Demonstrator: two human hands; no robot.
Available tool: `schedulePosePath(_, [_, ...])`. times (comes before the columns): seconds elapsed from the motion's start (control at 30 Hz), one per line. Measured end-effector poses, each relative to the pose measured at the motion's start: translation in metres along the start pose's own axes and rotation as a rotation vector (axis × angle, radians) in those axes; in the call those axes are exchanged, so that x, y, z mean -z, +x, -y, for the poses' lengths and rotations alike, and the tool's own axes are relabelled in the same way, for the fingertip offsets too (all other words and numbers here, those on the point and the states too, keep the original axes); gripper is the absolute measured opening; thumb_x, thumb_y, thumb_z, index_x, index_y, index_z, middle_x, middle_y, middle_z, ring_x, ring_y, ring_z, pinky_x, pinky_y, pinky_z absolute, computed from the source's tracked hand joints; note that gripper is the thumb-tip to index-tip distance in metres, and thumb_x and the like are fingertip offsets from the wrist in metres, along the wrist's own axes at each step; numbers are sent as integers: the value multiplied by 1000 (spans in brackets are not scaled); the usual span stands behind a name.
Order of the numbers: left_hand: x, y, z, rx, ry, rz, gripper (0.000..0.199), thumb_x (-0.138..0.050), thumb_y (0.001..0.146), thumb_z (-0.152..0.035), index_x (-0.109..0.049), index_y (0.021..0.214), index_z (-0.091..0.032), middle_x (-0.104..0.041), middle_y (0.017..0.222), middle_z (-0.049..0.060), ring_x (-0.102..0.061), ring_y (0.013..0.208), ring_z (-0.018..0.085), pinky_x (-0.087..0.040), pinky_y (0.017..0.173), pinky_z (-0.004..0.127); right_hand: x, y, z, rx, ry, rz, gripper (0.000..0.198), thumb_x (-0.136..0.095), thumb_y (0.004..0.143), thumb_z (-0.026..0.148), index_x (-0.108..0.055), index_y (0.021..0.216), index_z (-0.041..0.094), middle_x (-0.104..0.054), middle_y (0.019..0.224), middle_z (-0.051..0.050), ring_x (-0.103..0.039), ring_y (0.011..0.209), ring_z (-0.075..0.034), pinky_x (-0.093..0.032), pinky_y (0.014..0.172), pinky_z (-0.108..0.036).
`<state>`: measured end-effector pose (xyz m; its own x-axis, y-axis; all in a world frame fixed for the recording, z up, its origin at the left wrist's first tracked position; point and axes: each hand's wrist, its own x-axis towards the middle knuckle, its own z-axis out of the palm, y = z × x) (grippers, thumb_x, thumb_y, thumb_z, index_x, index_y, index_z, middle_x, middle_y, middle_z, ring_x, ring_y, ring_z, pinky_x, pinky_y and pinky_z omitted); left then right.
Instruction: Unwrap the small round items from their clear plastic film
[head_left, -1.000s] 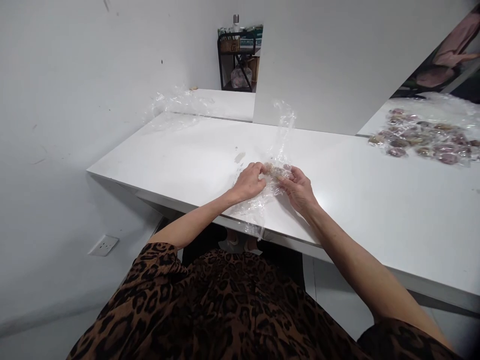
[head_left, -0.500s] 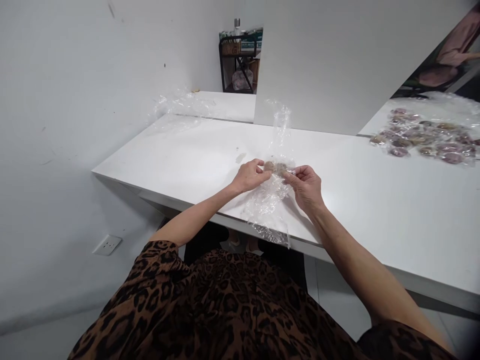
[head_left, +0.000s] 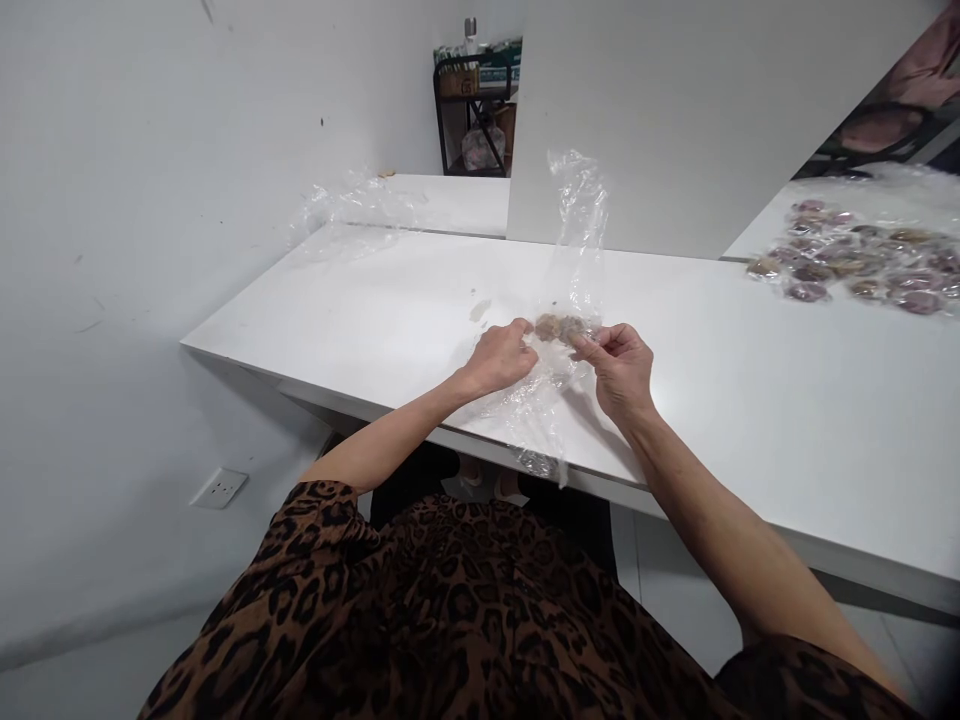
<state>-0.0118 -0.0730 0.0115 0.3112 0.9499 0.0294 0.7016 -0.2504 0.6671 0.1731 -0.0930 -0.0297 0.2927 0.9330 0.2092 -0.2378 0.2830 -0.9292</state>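
Two small brownish rounded pieces (head_left: 559, 327) sit side by side in crinkled clear plastic wrap (head_left: 579, 235), at the middle of the white table. What the pieces are I cannot make out. My right hand (head_left: 624, 368) is closed, thumb and fingers pinching the wrap at the right end of the pieces. Curled at their left end, my left hand (head_left: 504, 355) has its fingers closed on the wrap's edge. The wrap stretches away beyond the pieces and also trails over the table's near edge.
On the white table (head_left: 337, 330), several wrapped purple and brown pieces (head_left: 862, 260) lie at the right. Loose clear film (head_left: 360, 205) is at the far left corner. A white panel (head_left: 637, 120) stands behind the table, with a black shelf (head_left: 472, 110) beyond.
The far strip of wrap now rises higher and is more spread out. Its near end has drawn in, and my right hand has shifted slightly right with the pieces.
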Motion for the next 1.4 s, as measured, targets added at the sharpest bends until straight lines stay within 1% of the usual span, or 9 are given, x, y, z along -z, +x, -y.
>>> schedulePosePath(0.17, [21,12,6,90,-368,-30,15,-55,85,-14,-66,95,-16,-74,104,10,-71,76,16,-62,81,37,10,10,-3,-132,47,-64,57,-99,52,46,-51,71,22,-54,70,3,-57,69,-12,-56,65,-31])
schedulePosePath(0.3, [52,22,-2,135,-729,-6,7,-55,82,-15,-59,87,-16,-73,115,11,-74,80,16,-63,81,39,12,14,-6,-243,65,-87,45,-96,59,37,-61,82,22,-62,83,1,-64,79,-13,-58,75,-31])
schedulePosePath(0.57, [93,38,-51,12,-783,-75,12,-54,92,-23,-57,98,-14,-66,133,7,-74,115,31,-63,82,40,16,15,-6,-286,54,-121,34,-90,62,35,-66,84,24,-67,93,0,-62,79,-12,-54,69,-27])
schedulePosePath(0.87, [147,32,-118,-239,-785,-178,43,-13,100,-7,-56,101,-7,-69,122,0,-71,119,30,-59,84,40,27,20,2,-171,84,-282,29,-78,69,34,-61,90,25,-66,98,-1,-61,80,-13,-48,62,-25])
schedulePosePath(0.93, [161,33,-121,-250,-653,-455,52,-5,99,-7,-57,97,-8,-71,104,-4,-73,112,28,-59,72,34,30,21,3,-156,102,-304,29,-77,69,33,-60,91,25,-66,100,-1,-61,81,-13,-47,63,-26])
schedulePosePath(1.03, [185,40,-115,-24,-232,-1210,52,-7,104,-15,-54,83,-14,-61,76,-7,-78,98,28,-55,49,24,34,23,2,-136,82,-290,29,-75,70,35,-58,92,26,-65,101,-1,-62,81,-14,-47,63,-27])
schedulePosePath(1.07, [192,42,-112,-4,-163,-1297,47,-12,107,-17,-52,81,-17,-59,75,-6,-78,101,28,-57,46,24,35,23,2,-128,72,-282,29,-75,71,36,-57,92,26,-65,101,-1,-62,82,-14,-47,63,-27])
schedulePosePath(1.23, [212,41,-105,-445,-633,-752,38,-16,110,-11,-36,79,-20,-58,96,-2,-64,134,20,-68,86,28,36,23,1,-76,40,-284,29,-74,73,38,-58,93,27,-65,101,-1,-62,82,-14,-47,64,-28])
schedulePosePath(1.4, [206,29,-98,-521,-882,-602,37,-9,103,-3,-26,78,-23,-58,105,1,-59,137,14,-62,96,26,26,24,-8,31,-361,19,27,-72,80,42,-64,99,24,-68,101,-6,-63,95,-22,-51,83,-37])
